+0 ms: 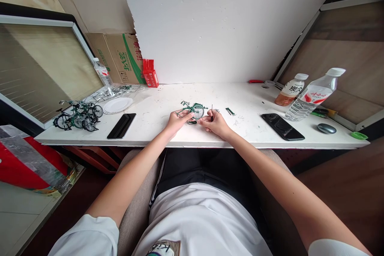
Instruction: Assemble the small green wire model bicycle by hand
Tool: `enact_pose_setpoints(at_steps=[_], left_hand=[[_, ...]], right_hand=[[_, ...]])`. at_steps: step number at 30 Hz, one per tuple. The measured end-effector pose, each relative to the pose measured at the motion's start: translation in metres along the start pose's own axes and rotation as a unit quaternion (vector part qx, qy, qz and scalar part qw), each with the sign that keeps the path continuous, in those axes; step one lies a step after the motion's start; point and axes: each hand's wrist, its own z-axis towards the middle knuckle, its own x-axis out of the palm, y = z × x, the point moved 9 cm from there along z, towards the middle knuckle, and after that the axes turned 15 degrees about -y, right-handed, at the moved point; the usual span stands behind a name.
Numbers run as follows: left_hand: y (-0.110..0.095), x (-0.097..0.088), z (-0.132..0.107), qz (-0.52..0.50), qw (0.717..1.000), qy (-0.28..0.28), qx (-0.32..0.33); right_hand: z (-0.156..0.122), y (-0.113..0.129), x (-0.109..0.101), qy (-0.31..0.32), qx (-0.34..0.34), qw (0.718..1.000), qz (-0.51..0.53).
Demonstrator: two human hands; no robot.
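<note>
A small green model bicycle [197, 111] with spoked wheels is held tilted just above the white table. My left hand [180, 123] grips it with thumb and fingers from the left. On the other side, my right hand [216, 124] is closed, its fingertips at the bicycle's lower right edge. A thin dark rod [212, 108] sticks up from the right hand; its kind is too small to tell. Beyond the right hand lie slim green parts [230, 111]. Several finished-looking model bicycles [78, 116] are clustered at the table's left end.
A phone [121, 126] and white plates [118, 105] lie to the left, near green part frames [111, 93]. On the right are another phone [282, 127], a water bottle [315, 95], a drink bottle [291, 90] and a mouse [327, 128]. A white board [228, 28] stands behind.
</note>
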Motion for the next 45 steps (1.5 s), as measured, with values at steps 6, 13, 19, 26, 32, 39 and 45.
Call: enact_pose_setpoints(at_steps=[6, 13, 19, 26, 32, 39, 45], left_hand=[[0.0021, -0.0019, 0.0024, 0.004, 1.000, -0.003, -0.002], [0.0030, -0.0022, 0.0021, -0.003, 1.000, 0.001, -0.005], [0.0017, -0.0024, 0.0016, 0.000, 1.000, -0.001, -0.004], [0.0037, -0.0017, 0.0027, -0.009, 1.000, 0.002, -0.006], [0.0035, -0.0018, 0.0021, -0.005, 1.000, 0.001, -0.008], [0.0012, -0.0021, 0.0005, 0.008, 1.000, -0.001, -0.005], [0.0007, -0.0030, 0.0000, 0.012, 1.000, -0.002, -0.004]], right_hand=[[-0.0003, 0.0007, 0.0009, 0.007, 0.003, 1.000, 0.007], [-0.0017, 0.0038, 0.0004, 0.009, 0.003, 1.000, 0.003], [-0.0019, 0.0024, 0.0020, 0.023, 0.001, 1.000, 0.006], [-0.0033, 0.0053, 0.0011, 0.016, 0.005, 1.000, 0.009], [-0.0021, 0.0032, 0.0015, 0.013, 0.003, 1.000, 0.006], [-0.0005, 0.0002, 0.0012, 0.010, 0.000, 1.000, -0.005], [-0.0016, 0.0012, 0.0012, 0.009, 0.001, 1.000, -0.014]])
